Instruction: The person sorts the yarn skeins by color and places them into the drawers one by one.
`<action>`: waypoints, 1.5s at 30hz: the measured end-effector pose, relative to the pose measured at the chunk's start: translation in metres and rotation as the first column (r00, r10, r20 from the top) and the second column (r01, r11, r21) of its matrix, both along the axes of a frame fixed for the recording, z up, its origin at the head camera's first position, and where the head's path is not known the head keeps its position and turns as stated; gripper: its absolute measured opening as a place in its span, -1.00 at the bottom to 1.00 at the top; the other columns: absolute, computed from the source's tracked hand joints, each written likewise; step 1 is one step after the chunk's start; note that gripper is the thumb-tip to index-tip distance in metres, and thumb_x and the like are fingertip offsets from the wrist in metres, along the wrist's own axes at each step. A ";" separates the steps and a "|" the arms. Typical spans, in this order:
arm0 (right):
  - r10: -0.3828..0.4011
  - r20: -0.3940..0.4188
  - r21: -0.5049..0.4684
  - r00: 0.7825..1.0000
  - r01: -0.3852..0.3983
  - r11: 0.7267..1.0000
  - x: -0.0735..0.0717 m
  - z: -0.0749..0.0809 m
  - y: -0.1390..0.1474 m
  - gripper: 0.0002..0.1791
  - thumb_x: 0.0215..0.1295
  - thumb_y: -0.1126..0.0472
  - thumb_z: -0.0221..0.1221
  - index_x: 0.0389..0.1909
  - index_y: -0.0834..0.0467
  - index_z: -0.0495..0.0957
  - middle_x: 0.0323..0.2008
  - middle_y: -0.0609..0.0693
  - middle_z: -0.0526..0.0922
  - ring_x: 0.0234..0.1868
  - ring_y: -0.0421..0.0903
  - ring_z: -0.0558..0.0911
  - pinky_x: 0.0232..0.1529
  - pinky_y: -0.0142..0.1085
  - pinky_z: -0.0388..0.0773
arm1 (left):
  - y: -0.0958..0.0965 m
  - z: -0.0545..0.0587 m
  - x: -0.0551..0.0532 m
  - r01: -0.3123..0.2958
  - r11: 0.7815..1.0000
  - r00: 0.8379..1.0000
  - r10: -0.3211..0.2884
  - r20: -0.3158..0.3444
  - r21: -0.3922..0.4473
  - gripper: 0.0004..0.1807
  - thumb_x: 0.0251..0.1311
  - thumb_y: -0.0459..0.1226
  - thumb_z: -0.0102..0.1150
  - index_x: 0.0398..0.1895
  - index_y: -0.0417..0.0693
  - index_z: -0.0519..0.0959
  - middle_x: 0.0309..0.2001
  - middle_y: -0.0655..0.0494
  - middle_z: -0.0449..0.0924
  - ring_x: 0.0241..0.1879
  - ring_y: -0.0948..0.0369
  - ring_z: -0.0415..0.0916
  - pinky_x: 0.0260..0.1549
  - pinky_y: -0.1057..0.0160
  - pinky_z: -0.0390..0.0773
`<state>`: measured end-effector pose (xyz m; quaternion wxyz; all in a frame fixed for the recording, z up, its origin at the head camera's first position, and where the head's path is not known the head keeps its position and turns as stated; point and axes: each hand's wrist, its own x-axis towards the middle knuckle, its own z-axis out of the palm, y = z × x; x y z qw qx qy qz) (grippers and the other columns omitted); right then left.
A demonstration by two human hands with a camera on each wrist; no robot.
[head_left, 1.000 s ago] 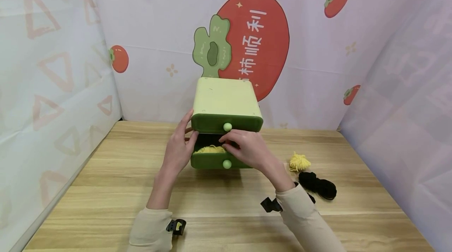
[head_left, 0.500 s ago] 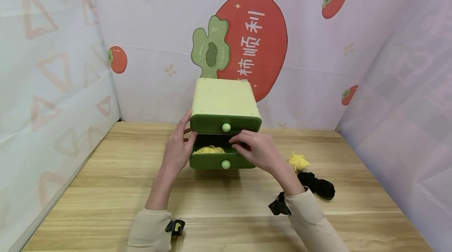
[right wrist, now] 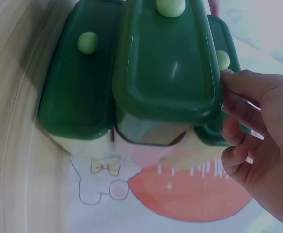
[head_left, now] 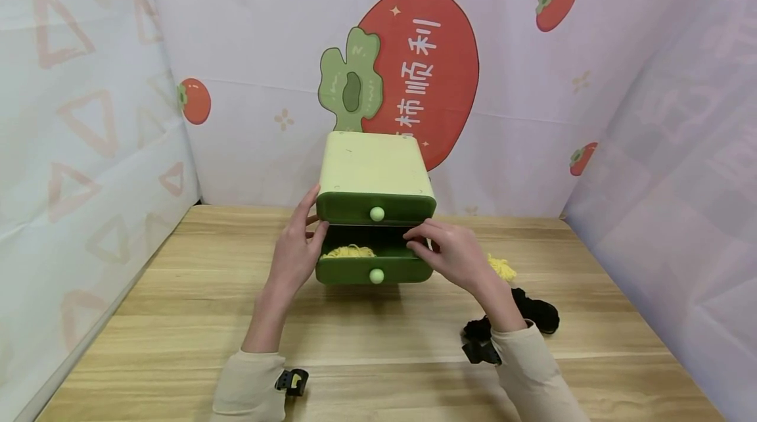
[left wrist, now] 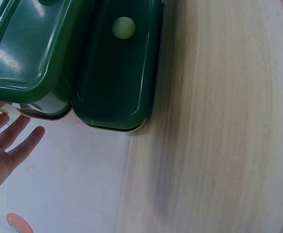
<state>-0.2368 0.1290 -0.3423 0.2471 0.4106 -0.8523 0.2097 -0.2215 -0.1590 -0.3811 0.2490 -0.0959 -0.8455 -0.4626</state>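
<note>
A small cabinet [head_left: 375,162] with a cream top and green drawer fronts stands near the back of the table. Its middle drawer [head_left: 349,271] is pulled out, with yellow yarn [head_left: 349,252] at the left inside. My left hand [head_left: 296,244] rests along the cabinet's left side, fingers spread. At the drawer's right end is my right hand [head_left: 452,251], fingers loosely bent, nothing held in them. In the right wrist view the fingertips [right wrist: 229,78] sit right by the rim of the pulled-out drawer. The top drawer [head_left: 349,208] and bottom drawer [right wrist: 78,87] are pushed in.
Right of the cabinet, partly behind my right forearm, lie a yellow yarn bundle [head_left: 501,268] and a black yarn skein [head_left: 538,311]. Wood-grain tabletop [head_left: 177,317] extends in front. A printed cloth [head_left: 248,27] hangs behind.
My right hand has moved right, from beside the yellow yarn to the right end of the pulled-out drawer. The left hand has stayed at the cabinet's left side.
</note>
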 end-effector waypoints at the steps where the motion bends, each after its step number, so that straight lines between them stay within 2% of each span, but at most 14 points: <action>1: -0.004 0.003 0.000 1.000 0.004 1.000 0.000 0.000 0.002 -0.86 0.23 0.20 0.36 -0.19 0.03 0.73 -0.35 -0.19 0.68 -0.55 -0.33 0.37 -0.54 -0.46 0.38 | 0.000 0.000 0.000 -0.001 1.000 1.000 0.001 0.002 -0.001 -0.23 0.42 -0.31 0.10 0.56 0.43 0.06 0.50 0.09 0.24 0.15 -0.08 0.59 -0.04 -0.02 0.70; 16: -0.103 0.001 0.007 0.995 0.103 0.995 -0.007 -0.006 0.038 -0.84 0.19 0.23 0.38 -0.20 0.00 0.72 -0.40 -0.22 0.69 -0.55 -0.35 0.39 -0.54 -0.45 0.40 | -0.002 0.001 0.001 -0.012 1.000 1.000 0.012 0.001 -0.008 -0.22 0.42 -0.32 0.10 0.56 0.42 0.05 0.51 0.08 0.22 0.17 -0.09 0.57 -0.04 -0.04 0.69; 28: -0.179 0.118 0.053 0.977 0.174 0.983 -0.016 -0.018 0.067 -0.81 0.23 0.17 0.36 -0.13 0.01 0.70 -0.35 -0.19 0.68 -0.56 -0.35 0.42 -0.51 -0.43 0.43 | -0.003 -0.001 0.000 -0.018 1.000 1.000 0.018 -0.002 -0.001 -0.22 0.42 -0.33 0.10 0.56 0.43 0.05 0.52 0.09 0.19 0.17 -0.10 0.56 -0.04 -0.04 0.70; 38: -0.247 0.277 0.127 0.929 0.219 0.967 -0.024 -0.026 0.084 -0.77 0.31 0.11 0.31 -0.03 0.01 0.67 -0.24 -0.13 0.68 -0.50 -0.29 0.45 -0.43 -0.38 0.45 | -0.003 0.000 0.001 -0.021 1.000 1.000 0.021 -0.005 -0.007 -0.22 0.42 -0.32 0.10 0.56 0.44 0.05 0.51 0.08 0.21 0.16 -0.10 0.57 -0.05 -0.04 0.70; 45: -0.277 0.330 0.154 0.902 0.238 0.959 -0.028 -0.034 0.100 -0.79 0.30 0.12 0.31 -0.07 0.04 0.68 -0.26 -0.11 0.69 -0.48 -0.27 0.46 -0.41 -0.36 0.46 | -0.001 0.001 0.000 -0.001 1.000 1.000 0.001 -0.002 0.005 -0.21 0.41 -0.34 0.11 0.56 0.45 0.06 0.48 0.07 0.27 0.14 -0.08 0.59 -0.05 -0.01 0.70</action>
